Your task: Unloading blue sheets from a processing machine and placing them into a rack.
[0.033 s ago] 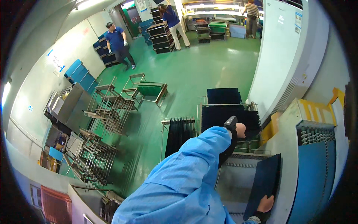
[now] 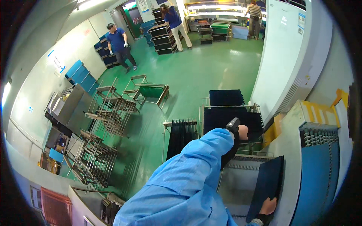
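My left arm, in a blue sleeve with a black device on the wrist, reaches forward to a rack of dark panels [image 2: 230, 117]. My left hand [image 2: 243, 132] is over the rack's near right part; its fingers are mostly hidden, so I cannot tell whether it grips anything. A dark strip of material shows below that wrist. My right hand [image 2: 268, 205] is closed on the edge of a dark blue flat panel [image 2: 268, 177]. This panel stands tilted inside a pale tray-like bay [image 2: 238, 184] with rows of small metal teeth along its ends.
Another rack of dark panels [image 2: 180, 135] stands left of my arm. Empty metal racks [image 2: 94, 158] and a rack with green panels [image 2: 151, 90] stand farther left. A machine with a blue panel [image 2: 316, 173] and a tall white cabinet [image 2: 281, 49] border the right. Several people stand at the back.
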Available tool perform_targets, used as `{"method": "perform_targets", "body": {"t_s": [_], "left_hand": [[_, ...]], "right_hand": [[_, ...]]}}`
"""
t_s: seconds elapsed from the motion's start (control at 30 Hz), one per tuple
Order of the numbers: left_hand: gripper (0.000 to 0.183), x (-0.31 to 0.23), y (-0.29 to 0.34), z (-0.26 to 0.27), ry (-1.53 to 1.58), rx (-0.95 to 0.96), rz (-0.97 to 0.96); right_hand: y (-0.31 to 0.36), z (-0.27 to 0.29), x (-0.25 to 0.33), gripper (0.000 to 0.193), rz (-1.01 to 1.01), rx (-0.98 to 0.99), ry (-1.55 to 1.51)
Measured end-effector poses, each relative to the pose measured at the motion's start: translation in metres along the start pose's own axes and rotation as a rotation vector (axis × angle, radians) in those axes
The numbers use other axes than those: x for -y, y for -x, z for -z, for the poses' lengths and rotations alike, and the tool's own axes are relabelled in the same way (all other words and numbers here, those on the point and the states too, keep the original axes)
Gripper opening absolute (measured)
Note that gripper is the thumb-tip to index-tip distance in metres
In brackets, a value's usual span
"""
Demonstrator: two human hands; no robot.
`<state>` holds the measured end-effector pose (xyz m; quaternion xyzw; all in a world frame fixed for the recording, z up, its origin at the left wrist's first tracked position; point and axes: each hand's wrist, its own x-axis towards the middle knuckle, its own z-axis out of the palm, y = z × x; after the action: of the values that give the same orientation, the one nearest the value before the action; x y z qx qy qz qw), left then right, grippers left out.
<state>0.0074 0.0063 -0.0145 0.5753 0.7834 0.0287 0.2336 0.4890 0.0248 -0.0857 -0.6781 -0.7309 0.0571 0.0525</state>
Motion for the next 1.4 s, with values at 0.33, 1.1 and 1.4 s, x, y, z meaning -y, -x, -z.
{"method": "perform_targets", "body": {"t_s": [0.33,1.1,1.4], "left_hand": [[0.037,0.015,-0.003,-0.008,0.045,-0.026,-0.02],[0.036,-0.001,0.005,0.002,0.117,-0.025,-0.026],[0.037,0.015,-0.003,-0.007,0.118,-0.073,-0.046]], "right_hand": [[0.002,0.004,0.017,0.036,-0.053,0.006,-0.004],[0.012,0.027,0.021,0.042,-0.054,0.043,-0.006],[0.0,-0.019,0.0,0.038,0.046,-0.091,-0.026]]}}
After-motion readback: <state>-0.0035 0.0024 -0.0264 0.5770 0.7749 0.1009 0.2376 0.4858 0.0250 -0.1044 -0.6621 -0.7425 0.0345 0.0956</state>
